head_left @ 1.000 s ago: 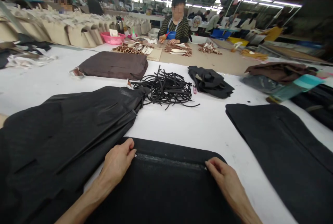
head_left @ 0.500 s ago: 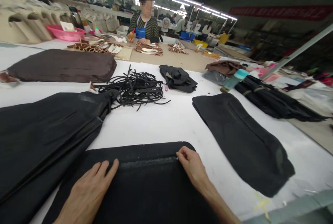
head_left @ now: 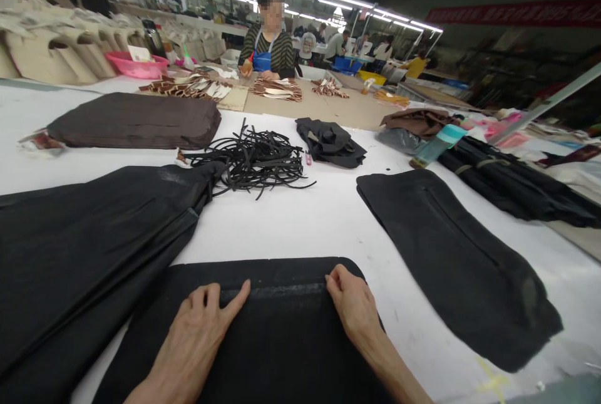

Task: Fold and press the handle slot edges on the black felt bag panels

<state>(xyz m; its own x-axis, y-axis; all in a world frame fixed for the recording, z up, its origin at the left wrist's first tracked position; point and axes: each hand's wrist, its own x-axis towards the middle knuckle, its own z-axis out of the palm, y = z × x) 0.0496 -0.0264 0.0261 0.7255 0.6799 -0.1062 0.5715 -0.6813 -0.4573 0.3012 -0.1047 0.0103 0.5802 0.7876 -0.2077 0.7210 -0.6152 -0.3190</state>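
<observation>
A black fabric panel [head_left: 291, 354] with rounded corners lies flat in front of me, a whitish, shiny strip [head_left: 286, 291] running across it near its far edge. My left hand [head_left: 200, 329] rests on the panel at the strip's left part, fingers bent and apart, thumb stretched along the strip. At the strip's right end, the thumb and forefinger of my right hand [head_left: 352, 300] are pinched together against the panel. What lies between those fingertips is too small to make out. To the left, a large black fabric piece [head_left: 94, 235] overlaps the panel's side.
Black strips [head_left: 258, 160] lie tangled beyond the panel, beside a crumpled black bundle [head_left: 331, 141] and a brown fabric stack [head_left: 136, 119]. At right are a black stack [head_left: 455, 260] and a bottle [head_left: 436, 146]. A co-worker [head_left: 267, 41] stands across the table.
My left hand has slid right along the strip, its fingers more bent and its thumb further out. My right hand stays pinched at the strip's right end. The view has shifted slightly left.
</observation>
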